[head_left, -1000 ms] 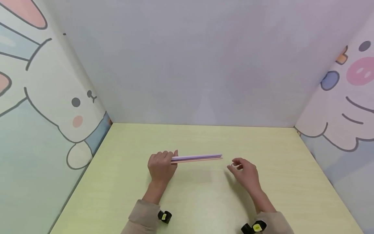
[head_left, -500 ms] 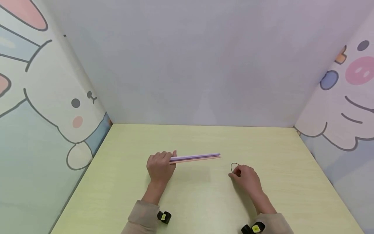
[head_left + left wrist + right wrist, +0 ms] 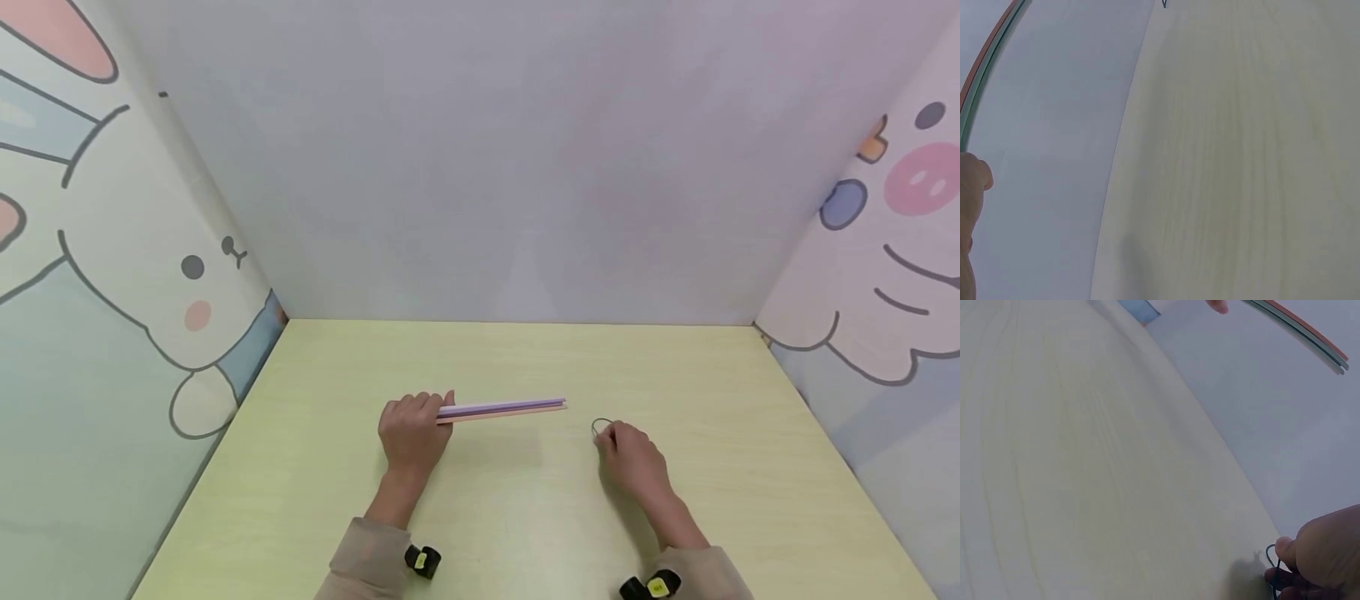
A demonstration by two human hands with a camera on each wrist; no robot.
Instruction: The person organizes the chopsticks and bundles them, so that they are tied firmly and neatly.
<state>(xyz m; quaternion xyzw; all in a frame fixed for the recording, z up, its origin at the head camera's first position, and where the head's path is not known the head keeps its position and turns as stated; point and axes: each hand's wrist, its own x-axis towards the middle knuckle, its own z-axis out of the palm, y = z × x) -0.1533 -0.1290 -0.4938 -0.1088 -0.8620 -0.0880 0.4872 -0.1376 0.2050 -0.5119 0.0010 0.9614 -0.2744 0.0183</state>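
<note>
Both hands work above the table, well apart from each other. Left hand (image 3: 415, 435) has its fingers curled round one end of a bundle of thin sticks (image 3: 504, 411), pale violet and orange in the head view. It holds them nearly level, raised over the table, and their free ends point toward the other side. Right hand (image 3: 634, 462) pinches a thin dark loop (image 3: 602, 419) between thumb and fingers; a small arc of it stands out from the fingertips, near the stick ends but not touching them. If the loop is elastic, I cannot tell.

In my judgement, the step in hand is to settle the grip on the loop while the bundle is kept together. A next move toward the sticks would call for opening the loop wider and lining it up with their free ends.

Farther out are the sleeves (image 3: 367, 552), black devices (image 3: 423, 561) at the wrists, the light wooden table (image 3: 510, 517), and a plain back wall (image 3: 525, 167) between cartoon-printed side panels (image 3: 135, 258).
</note>
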